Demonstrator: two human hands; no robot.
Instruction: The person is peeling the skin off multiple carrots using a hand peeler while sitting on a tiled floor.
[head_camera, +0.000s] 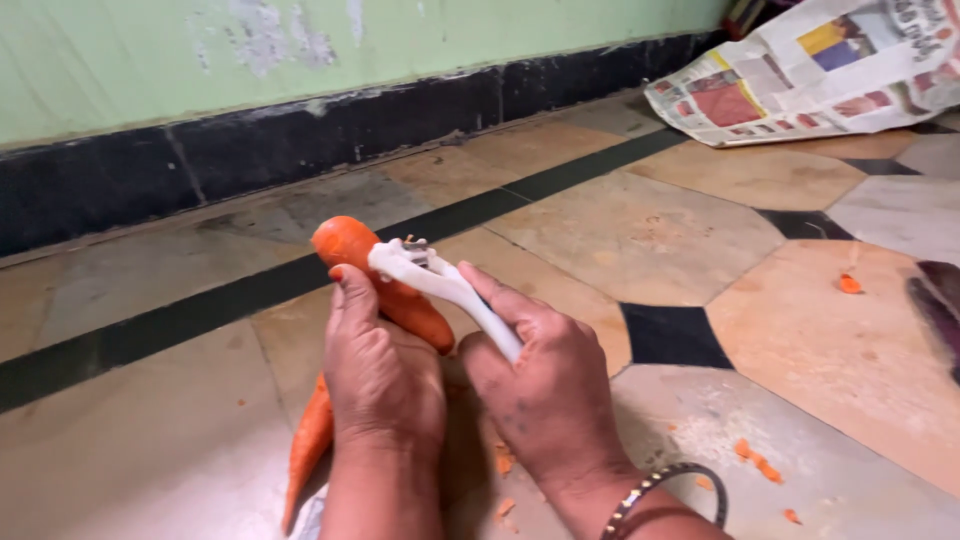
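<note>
Now the left hand grips an orange carrot while the right hand grasps a white peeler against it.

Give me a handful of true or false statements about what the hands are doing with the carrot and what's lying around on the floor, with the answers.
1. The left hand holds an orange carrot. True.
2. The right hand holds a black kitchen knife. False: it holds a white peeler, its head resting against the carrot.
3. A second carrot lies on the floor below the left hand. True.
4. The floor is covered by plain grey carpet. False: it is patterned stone tile, with bits of orange carrot peel on it.
5. A folded newspaper lies by the wall at upper right. True.
</note>
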